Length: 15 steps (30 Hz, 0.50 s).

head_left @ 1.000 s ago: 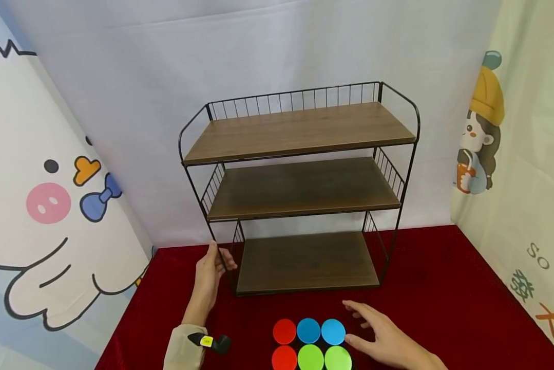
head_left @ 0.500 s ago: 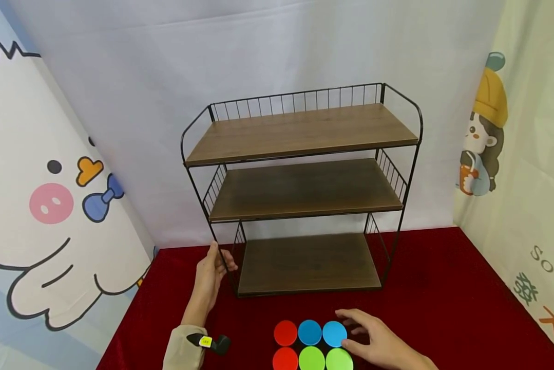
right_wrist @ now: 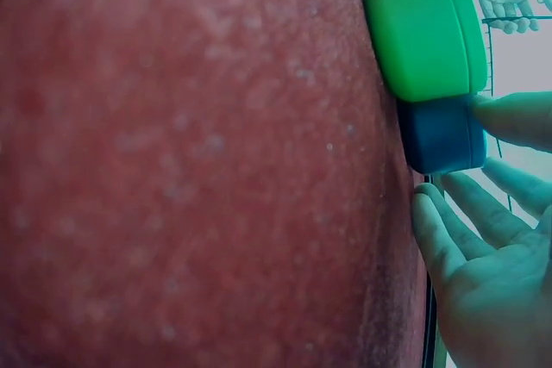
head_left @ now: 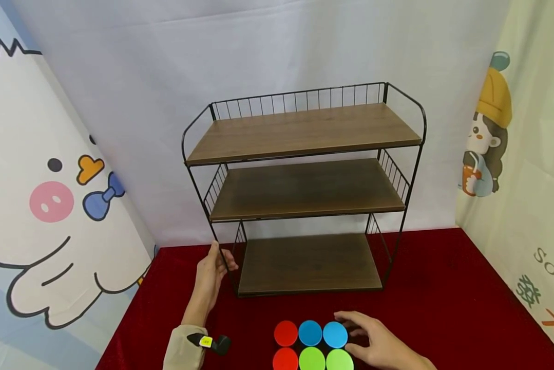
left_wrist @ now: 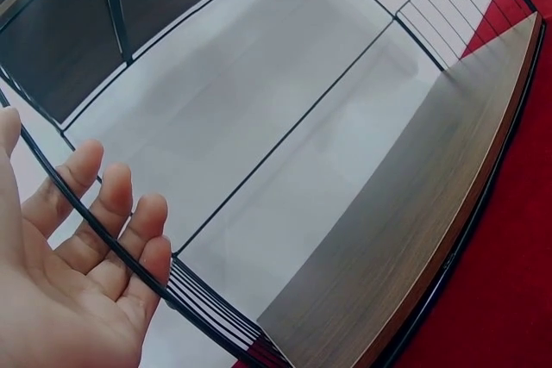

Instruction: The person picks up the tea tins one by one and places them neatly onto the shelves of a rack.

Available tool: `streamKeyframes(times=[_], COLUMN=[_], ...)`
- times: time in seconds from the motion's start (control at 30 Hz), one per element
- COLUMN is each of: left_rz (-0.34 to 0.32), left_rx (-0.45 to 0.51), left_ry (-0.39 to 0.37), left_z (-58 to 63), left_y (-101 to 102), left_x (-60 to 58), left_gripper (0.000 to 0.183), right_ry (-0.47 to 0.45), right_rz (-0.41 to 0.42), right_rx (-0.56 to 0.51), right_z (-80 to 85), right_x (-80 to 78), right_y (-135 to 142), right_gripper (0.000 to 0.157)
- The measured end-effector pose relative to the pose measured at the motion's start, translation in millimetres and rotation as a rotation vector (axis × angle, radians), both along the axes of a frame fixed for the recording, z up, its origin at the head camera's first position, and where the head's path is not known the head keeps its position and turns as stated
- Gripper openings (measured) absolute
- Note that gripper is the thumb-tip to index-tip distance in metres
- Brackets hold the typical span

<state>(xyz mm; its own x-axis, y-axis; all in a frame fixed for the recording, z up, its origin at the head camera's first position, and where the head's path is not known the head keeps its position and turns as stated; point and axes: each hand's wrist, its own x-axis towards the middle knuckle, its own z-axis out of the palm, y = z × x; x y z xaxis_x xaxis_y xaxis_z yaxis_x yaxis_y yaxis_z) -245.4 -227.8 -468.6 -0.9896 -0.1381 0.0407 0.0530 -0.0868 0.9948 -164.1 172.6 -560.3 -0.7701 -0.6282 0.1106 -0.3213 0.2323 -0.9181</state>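
A three-tier black wire rack with brown wooden shelves (head_left: 309, 187) stands on red cloth. My left hand (head_left: 212, 270) is at its left front post, the thumb on the outer side and the fingers loosely extended behind it. In the left wrist view the post crosses in front of that hand's fingers (left_wrist: 112, 204). My right hand (head_left: 380, 339) is beside a round light-blue-lidded container (head_left: 335, 335), fingers spread around its far side and thumb on its near side. In the right wrist view the thumb (right_wrist: 517, 118) meets the edge of the blue container (right_wrist: 440, 135), and several fingertips lie close by it.
Left of the light blue lid is a darker blue one (head_left: 310, 333), then a red one (head_left: 286, 333). The front row has another red lid (head_left: 285, 358) and two green lids (head_left: 311, 358). Red cloth (head_left: 434, 277) covers the table; printed curtains hang at both sides.
My right hand has moved left, its fingers coming up around the light blue container. My left hand stays at the rack's post.
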Motion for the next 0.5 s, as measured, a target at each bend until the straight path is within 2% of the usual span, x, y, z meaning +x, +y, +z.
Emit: streamKeyframes(times=[0.3, 0.5], left_rz=[0.000, 0.002], left_rx=[0.011, 0.011], left_ry=[0.003, 0.006], left_z=[-0.3, -1.6], left_y=[-0.4, -0.9], left_x=[-2.0, -2.3], left_gripper=[0.061, 0.061], right_ry=[0.032, 0.072], right_rz=[0.008, 0.050], right_rx=[0.014, 0.044], right_z=[-0.9, -0.2], right_x=[-2.8, -4.5], right_y=[-5.0, -9.1], right_gripper=[0.059, 0.053])
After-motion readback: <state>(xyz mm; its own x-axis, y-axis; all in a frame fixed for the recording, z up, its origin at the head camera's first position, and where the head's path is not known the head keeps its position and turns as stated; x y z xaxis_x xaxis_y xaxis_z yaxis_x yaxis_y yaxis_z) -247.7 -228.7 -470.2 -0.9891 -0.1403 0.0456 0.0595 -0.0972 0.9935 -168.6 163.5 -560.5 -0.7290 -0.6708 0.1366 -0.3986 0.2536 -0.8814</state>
